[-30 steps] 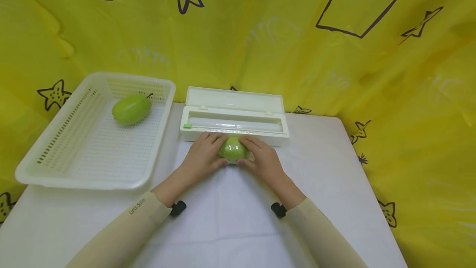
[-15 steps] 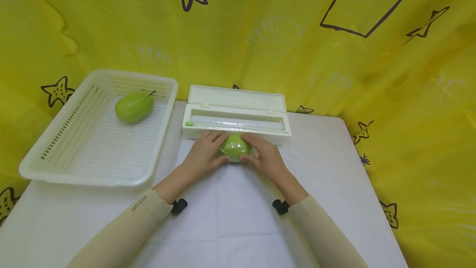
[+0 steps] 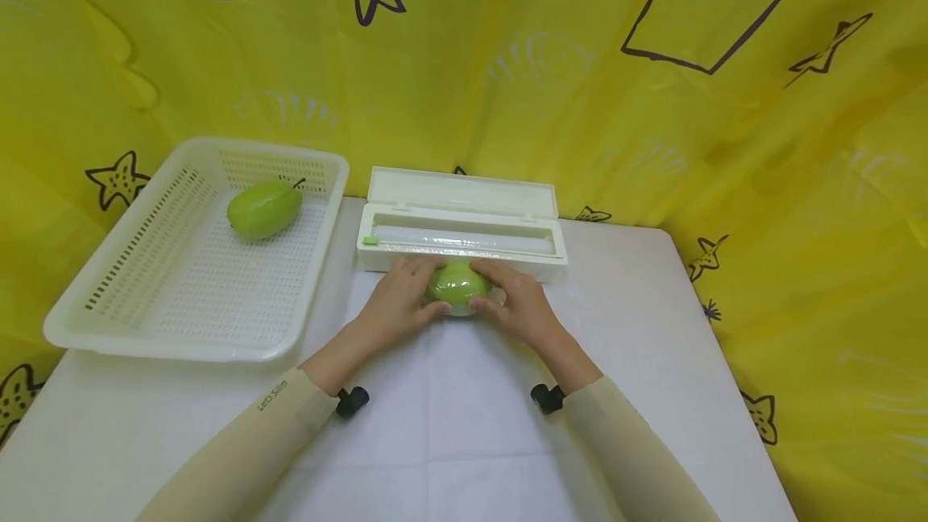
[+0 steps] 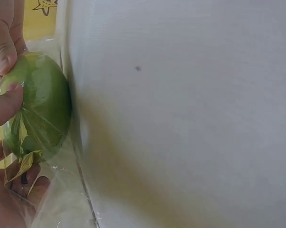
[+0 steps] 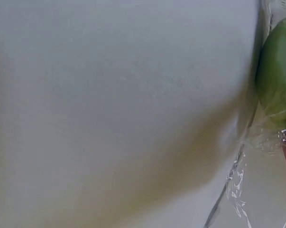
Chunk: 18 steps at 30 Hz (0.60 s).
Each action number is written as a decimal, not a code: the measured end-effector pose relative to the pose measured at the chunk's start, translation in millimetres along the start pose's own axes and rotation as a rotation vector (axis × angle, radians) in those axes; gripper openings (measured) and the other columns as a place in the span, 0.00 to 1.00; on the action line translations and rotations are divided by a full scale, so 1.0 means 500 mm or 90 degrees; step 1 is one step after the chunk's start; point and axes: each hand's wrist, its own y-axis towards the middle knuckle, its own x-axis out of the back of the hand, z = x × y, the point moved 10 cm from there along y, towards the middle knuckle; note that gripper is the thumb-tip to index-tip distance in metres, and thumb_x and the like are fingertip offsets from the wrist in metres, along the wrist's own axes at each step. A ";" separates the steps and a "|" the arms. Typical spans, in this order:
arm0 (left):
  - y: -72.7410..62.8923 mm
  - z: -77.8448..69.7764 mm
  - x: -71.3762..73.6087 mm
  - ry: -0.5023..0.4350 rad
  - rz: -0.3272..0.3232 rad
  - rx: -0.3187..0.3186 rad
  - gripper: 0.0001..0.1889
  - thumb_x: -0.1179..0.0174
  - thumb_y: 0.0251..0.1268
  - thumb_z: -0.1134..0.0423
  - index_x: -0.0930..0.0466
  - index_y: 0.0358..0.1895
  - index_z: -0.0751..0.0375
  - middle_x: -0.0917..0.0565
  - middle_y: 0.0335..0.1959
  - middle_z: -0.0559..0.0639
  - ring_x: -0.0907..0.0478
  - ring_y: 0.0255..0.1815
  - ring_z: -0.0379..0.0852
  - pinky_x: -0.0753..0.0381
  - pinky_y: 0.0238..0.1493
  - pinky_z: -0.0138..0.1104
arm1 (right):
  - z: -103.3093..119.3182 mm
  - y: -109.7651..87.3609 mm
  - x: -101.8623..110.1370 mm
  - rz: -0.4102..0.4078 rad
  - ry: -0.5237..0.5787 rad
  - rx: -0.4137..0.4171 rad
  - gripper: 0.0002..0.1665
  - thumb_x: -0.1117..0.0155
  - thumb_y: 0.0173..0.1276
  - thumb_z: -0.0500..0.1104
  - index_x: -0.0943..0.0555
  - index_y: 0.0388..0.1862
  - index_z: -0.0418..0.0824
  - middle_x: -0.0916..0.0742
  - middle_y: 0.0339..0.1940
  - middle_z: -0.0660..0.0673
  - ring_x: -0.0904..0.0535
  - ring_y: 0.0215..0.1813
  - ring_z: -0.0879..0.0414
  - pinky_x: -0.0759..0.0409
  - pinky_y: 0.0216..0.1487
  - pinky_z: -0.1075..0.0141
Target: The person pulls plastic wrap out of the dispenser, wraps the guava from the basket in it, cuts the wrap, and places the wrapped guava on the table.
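Observation:
Between both hands lies a green fruit (image 3: pixel 458 285) covered in clear cling film, just in front of a white film dispenser (image 3: pixel 464 258). My left hand (image 3: pixel 397 302) grips its left side, thumb at the near edge and fingers on the far side. On the right, my right hand (image 3: pixel 524 304) holds it the same way. Seen from the left wrist, the fruit (image 4: pixel 48 109) shows creased film and a dark stem at its lower end, with loose film (image 4: pixel 62 190) spreading below. Only part of the fruit (image 5: pixel 278 71) appears in the right wrist view. Its underside is hidden.
The dispenser's lid (image 3: pixel 462 191) stands open, a film roll (image 3: pixel 464 239) inside and a small green slider (image 3: pixel 370 241) at its left. To the left, a white perforated basket (image 3: pixel 196 357) holds another stemmed green fruit (image 3: pixel 264 209). A yellow patterned curtain (image 3: pixel 435 63) hangs behind the white table (image 3: pixel 471 425).
The head view has shifted slightly. Both hands keep their hold on the wrapped fruit, with hardly any movement; a little more of it shows between the thumbs.

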 end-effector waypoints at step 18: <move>-0.006 -0.014 0.011 0.104 -0.036 -0.025 0.33 0.31 0.59 0.45 0.25 0.65 0.58 0.25 0.58 0.55 0.28 0.56 0.57 0.29 0.60 0.50 | -0.017 -0.061 0.055 -0.177 0.032 -0.112 0.30 0.24 0.60 0.48 0.20 0.61 0.41 0.16 0.57 0.42 0.20 0.58 0.48 0.20 0.57 0.53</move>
